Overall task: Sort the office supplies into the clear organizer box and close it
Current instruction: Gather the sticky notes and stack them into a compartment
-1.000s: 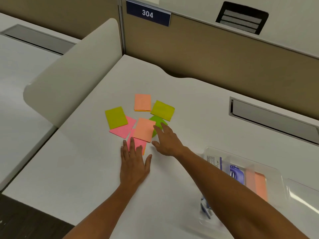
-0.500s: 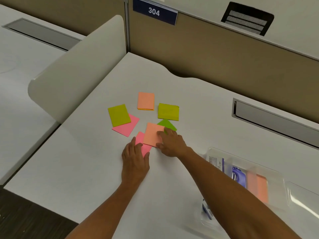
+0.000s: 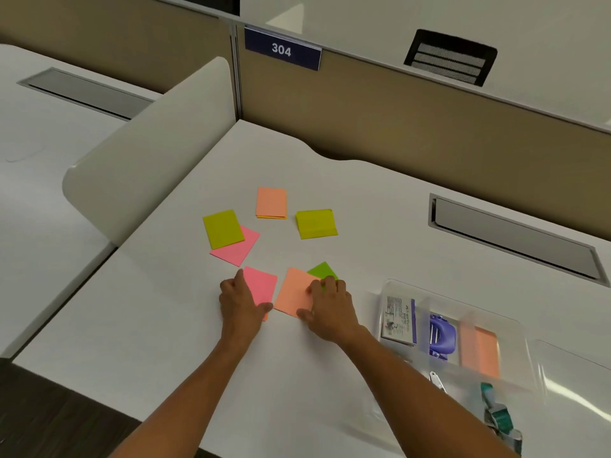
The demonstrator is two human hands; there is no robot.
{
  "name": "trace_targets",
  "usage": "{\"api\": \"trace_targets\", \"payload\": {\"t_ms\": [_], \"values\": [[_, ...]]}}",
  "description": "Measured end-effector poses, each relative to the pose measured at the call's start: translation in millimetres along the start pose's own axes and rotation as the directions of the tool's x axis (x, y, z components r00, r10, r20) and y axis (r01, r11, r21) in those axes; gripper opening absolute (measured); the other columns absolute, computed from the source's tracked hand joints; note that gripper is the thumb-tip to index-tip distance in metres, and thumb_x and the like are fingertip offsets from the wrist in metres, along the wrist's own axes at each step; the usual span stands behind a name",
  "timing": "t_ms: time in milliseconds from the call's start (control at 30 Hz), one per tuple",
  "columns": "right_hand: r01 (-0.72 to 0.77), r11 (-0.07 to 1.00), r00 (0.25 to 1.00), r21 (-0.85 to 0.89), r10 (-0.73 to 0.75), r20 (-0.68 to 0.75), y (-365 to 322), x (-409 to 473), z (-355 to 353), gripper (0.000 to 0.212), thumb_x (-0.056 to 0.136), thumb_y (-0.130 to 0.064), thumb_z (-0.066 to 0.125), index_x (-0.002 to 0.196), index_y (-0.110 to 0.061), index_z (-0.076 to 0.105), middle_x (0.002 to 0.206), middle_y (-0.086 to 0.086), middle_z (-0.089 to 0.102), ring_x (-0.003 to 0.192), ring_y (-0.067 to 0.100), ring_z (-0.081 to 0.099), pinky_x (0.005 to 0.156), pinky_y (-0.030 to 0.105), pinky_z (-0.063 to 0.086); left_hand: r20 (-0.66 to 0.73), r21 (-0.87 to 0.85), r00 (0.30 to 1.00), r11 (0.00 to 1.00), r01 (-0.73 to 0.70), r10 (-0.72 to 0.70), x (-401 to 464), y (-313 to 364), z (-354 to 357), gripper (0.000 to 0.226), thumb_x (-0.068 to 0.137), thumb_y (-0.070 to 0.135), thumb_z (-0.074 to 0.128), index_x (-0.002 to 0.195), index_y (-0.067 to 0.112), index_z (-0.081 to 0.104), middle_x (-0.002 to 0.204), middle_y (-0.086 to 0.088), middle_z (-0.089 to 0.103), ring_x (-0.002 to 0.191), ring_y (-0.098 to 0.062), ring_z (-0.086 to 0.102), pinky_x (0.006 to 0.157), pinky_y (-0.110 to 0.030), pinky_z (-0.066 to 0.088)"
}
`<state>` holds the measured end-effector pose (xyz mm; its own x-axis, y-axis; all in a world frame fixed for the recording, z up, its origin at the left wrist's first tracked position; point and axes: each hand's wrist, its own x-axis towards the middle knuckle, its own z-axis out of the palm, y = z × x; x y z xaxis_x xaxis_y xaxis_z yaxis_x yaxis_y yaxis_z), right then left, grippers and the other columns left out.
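Note:
Sticky-note pads lie scattered on the white desk [image 3: 165, 325]. My left hand [image 3: 241, 307] grips a pink pad [image 3: 263, 284], fingers at its left edge and thumb at its near corner. My right hand [image 3: 332, 309] holds an orange pad [image 3: 292, 297], fingertips on top and thumb at the near edge; two fingers also touch a green pad [image 3: 322, 270] behind it. The clear organizer box [image 3: 386, 287] sits open to the right. It holds a small staple box [image 3: 398, 320], a purple stapler [image 3: 441, 335] and orange notes [image 3: 481, 353].
Farther back lie a yellow pad [image 3: 223, 228] overlapping a pink pad [image 3: 239, 251], an orange pad [image 3: 271, 203] and another yellow pad [image 3: 315, 223]. A curved white divider [image 3: 148, 153] stands at left. Teal clips [image 3: 496, 413] lie near the box, whose lid [image 3: 578, 375] lies at far right.
Both hands pulled toward me, dragging the pink pad and the orange pad apart from each other. Their fingers went from flat to curled around the pads. The green pad slid nearer too.

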<state>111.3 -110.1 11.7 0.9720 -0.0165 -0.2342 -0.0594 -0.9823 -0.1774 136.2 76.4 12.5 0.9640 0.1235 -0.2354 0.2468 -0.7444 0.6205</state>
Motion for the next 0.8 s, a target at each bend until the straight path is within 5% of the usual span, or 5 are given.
{"api": "trace_targets", "payload": {"t_ms": [200,333,600,800], "values": [[-0.012,1.000,0.997,-0.007,0.013,0.082,-4.1,-8.2,-1.8,0.087,0.079,-0.054,0.067,0.146,-0.019,0.025,0.135,0.012,0.037,0.121,0.034,0.036,0.097,0.045,0.039,0.041,0.139,0.995,0.987,0.085,-0.092,-14.5,-3.2,-5.7,0.094,0.070,0.037,0.083,0.142,0.007,0.029,0.128,-0.019,0.047,0.117,-0.036,0.046,0.093,-0.042,0.043],[0.009,0.998,0.991,-0.055,-0.001,0.135,-6.0,-8.9,-8.2,0.086,0.076,-0.055,0.070,0.142,-0.018,0.030,0.133,0.013,0.037,0.119,0.035,0.037,0.096,0.046,0.039,0.015,0.291,0.998,0.955,0.052,-0.059,-28.1,-3.2,-8.2,0.072,0.074,0.044,0.077,0.128,0.012,0.041,0.122,-0.012,0.050,0.109,-0.033,0.049,0.086,-0.039,0.046],[0.004,1.000,0.992,0.009,-0.005,0.129,-4.2,-13.1,-15.1,0.095,0.057,-0.055,0.084,0.127,-0.013,0.035,0.123,0.008,0.039,0.112,0.030,0.039,0.091,0.043,0.041,-0.019,0.167,0.998,0.984,0.067,-0.065,-37.4,0.1,-11.3,0.058,0.078,0.027,0.076,0.122,0.006,0.046,0.129,-0.016,0.040,0.108,-0.034,0.047,0.086,-0.036,0.045],[0.001,0.962,0.998,0.273,-0.018,0.059,-2.5,-27.6,-14.2,0.062,0.070,-0.022,0.077,0.114,-0.016,0.035,0.112,0.009,0.052,0.104,0.033,0.048,0.072,0.037,0.040,-0.028,0.110,0.999,0.993,0.038,-0.035,-39.1,-1.7,-15.1,0.040,0.080,0.023,0.073,0.109,0.005,0.051,0.109,-0.015,0.059,0.097,-0.032,0.058,0.076,-0.037,0.046]]}}
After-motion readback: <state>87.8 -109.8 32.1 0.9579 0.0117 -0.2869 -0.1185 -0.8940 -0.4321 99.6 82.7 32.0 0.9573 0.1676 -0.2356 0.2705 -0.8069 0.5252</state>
